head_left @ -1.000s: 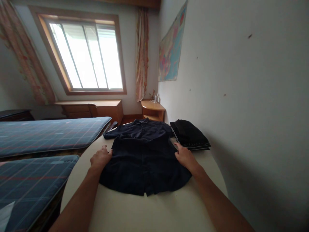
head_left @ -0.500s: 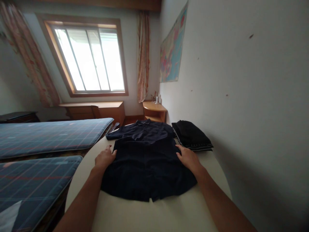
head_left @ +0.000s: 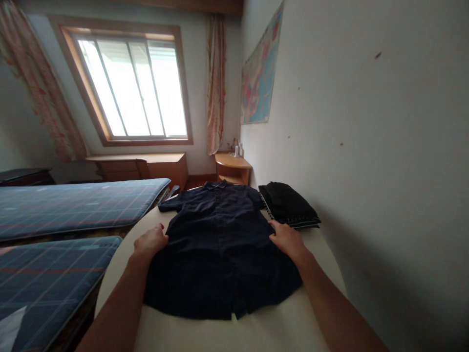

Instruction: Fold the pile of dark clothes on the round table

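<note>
A dark navy short-sleeved shirt (head_left: 220,249) lies spread front up on the pale round table (head_left: 190,335), its collar at the far side and its hem towards me. At its left side edge, my left hand (head_left: 151,240) is closed, with thumb and fingers on the cloth. My right hand (head_left: 287,240) pinches the right side edge at about the same height. The fingertips are partly hidden against the dark fabric. Just beyond my right hand sits a folded stack of black clothes (head_left: 289,203) with a white-trimmed edge.
Two plaid mattresses (head_left: 73,205) lie to the left of the table. A white wall (head_left: 366,195) rises close on the right, with a map (head_left: 262,73) on it. A corner shelf (head_left: 233,160) and a desk (head_left: 164,164) stand by the window.
The shirt's hem has come nearer to me and its body lies flatter and wider, with the fold below the chest smoothed out. My left hand has moved a little left and down.
</note>
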### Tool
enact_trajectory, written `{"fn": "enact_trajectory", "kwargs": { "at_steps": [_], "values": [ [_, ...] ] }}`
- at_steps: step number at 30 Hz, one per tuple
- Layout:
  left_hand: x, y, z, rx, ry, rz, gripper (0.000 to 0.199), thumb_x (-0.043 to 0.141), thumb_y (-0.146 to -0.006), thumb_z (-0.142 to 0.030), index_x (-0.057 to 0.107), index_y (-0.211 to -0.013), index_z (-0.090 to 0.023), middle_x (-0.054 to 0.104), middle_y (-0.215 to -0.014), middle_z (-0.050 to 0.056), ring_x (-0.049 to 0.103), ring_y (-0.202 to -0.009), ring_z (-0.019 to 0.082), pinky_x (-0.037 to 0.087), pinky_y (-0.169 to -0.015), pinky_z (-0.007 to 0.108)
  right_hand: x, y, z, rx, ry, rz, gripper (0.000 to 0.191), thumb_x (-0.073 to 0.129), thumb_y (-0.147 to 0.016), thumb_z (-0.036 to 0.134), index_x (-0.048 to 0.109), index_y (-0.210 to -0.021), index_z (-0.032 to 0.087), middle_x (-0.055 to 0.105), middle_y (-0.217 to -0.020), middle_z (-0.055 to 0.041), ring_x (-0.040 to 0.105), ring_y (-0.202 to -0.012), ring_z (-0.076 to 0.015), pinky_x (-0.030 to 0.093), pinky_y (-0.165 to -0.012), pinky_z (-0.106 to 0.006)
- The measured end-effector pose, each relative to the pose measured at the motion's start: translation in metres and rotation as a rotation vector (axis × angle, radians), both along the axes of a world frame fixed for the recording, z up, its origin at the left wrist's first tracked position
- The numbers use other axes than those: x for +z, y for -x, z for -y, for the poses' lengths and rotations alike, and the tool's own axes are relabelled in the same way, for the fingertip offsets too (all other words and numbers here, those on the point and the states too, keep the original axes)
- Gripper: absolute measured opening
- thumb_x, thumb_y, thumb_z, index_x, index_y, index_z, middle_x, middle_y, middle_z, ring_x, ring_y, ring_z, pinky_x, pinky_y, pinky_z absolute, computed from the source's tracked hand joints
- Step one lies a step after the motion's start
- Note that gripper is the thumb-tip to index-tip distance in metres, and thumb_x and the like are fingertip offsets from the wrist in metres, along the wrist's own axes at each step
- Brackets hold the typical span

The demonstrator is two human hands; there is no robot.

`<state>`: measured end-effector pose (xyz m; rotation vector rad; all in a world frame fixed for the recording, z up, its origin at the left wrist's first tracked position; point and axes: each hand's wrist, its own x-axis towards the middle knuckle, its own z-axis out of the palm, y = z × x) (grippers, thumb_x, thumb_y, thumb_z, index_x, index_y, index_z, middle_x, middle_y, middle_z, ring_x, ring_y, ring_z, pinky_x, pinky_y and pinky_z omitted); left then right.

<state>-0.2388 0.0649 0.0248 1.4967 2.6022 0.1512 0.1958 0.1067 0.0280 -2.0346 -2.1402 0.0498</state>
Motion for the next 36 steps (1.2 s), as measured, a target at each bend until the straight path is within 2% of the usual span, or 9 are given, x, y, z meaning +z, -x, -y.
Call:
{"fn": "enact_trajectory", "kwargs": {
  "at_steps": [4,7,11,14,18,23,27,32,36],
  "values": [
    [-0.005,0.000,-0.001,-0.023,-0.060,-0.007,0.061,0.053,-0.087,-0.043,0.046,-0.141,-0.017,0.066,-0.124,0.020,0.063,-0.115,0.034,0.048,-0.090,0.043,0.003,0.002,0.003,0.004,-0.016,0.044,0.050,0.055,-0.083,0.023,0.059,-0.133,0.026,0.072,-0.110,-0.0146,0.070,-0.098,-0.0324,0.051,-0.080,-0.039],
    [-0.013,0.001,-0.006,-0.079,-0.138,0.037,0.059,0.049,-0.090,-0.037,0.039,-0.145,-0.019,0.070,-0.117,0.015,0.064,-0.113,0.029,0.048,-0.090,0.037,0.000,0.003,0.003,0.028,-0.029,0.055,0.047,0.055,-0.085,0.024,0.060,-0.132,0.026,0.071,-0.114,-0.0135,0.069,-0.100,-0.0307,0.051,-0.082,-0.038],
    [-0.019,-0.002,-0.012,-0.223,-0.179,0.132,0.044,0.049,-0.089,-0.027,0.052,-0.133,-0.024,0.074,-0.106,0.006,0.068,-0.099,0.023,0.048,-0.082,0.029,-0.001,0.002,0.004,0.019,-0.031,0.057,0.045,0.053,-0.085,0.018,0.064,-0.127,0.028,0.072,-0.111,-0.0114,0.070,-0.098,-0.0298,0.051,-0.082,-0.038],
    [-0.019,-0.010,-0.012,-0.335,-0.145,0.282,0.037,0.056,-0.085,-0.032,0.061,-0.120,-0.021,0.073,-0.088,0.003,0.069,-0.081,0.020,0.048,-0.070,0.025,0.001,0.001,0.004,0.007,-0.043,0.053,0.045,0.053,-0.084,0.016,0.065,-0.126,0.027,0.072,-0.112,-0.0124,0.070,-0.098,-0.0310,0.051,-0.081,-0.039],
    [-0.019,-0.021,-0.010,-0.334,-0.127,0.397,0.040,0.053,-0.087,-0.042,0.063,-0.117,-0.018,0.070,-0.071,0.001,0.067,-0.066,0.019,0.048,-0.060,0.025,0.002,-0.002,0.005,-0.002,-0.029,0.055,0.043,0.053,-0.084,0.014,0.067,-0.123,0.025,0.072,-0.112,-0.0131,0.069,-0.099,-0.0298,0.051,-0.082,-0.038],
    [-0.020,-0.022,-0.014,-0.289,-0.220,0.195,0.038,0.055,-0.089,-0.032,0.062,-0.125,-0.023,0.074,-0.104,0.005,0.069,-0.095,0.019,0.049,-0.084,0.025,0.001,-0.002,0.005,0.031,-0.095,0.099,0.032,0.053,-0.085,0.012,0.072,-0.109,0.022,0.069,-0.109,-0.0113,0.066,-0.101,-0.0246,0.049,-0.083,-0.032],
    [-0.021,-0.016,-0.016,-0.234,-0.213,0.092,0.037,0.053,-0.089,-0.023,0.065,-0.125,-0.023,0.069,-0.121,0.008,0.063,-0.112,0.022,0.045,-0.097,0.029,0.001,0.009,0.006,0.119,-0.155,0.034,0.022,0.057,-0.089,0.027,0.073,-0.104,0.021,0.065,-0.112,-0.0116,0.062,-0.105,-0.0255,0.049,-0.086,-0.033],
    [-0.014,-0.002,-0.009,-0.058,-0.230,-0.020,0.044,0.042,-0.093,-0.019,0.058,-0.133,-0.018,0.062,-0.129,0.016,0.063,-0.113,0.031,0.047,-0.096,0.042,-0.008,0.028,0.011,0.559,-0.055,-0.109,0.053,0.057,-0.090,0.051,0.056,-0.137,0.026,0.053,-0.141,-0.0095,0.043,-0.133,-0.0268,0.031,-0.114,-0.041],
    [-0.011,-0.009,-0.005,-0.082,-0.309,-0.206,0.048,0.047,-0.093,-0.028,0.053,-0.138,-0.014,0.049,-0.145,0.018,0.052,-0.127,0.033,0.044,-0.102,0.041,-0.021,0.043,0.018,0.673,0.162,-0.127,0.074,0.052,-0.087,0.067,0.038,-0.150,0.033,0.030,-0.159,-0.0068,0.018,-0.148,-0.0320,0.013,-0.119,-0.052]
  ]
}}
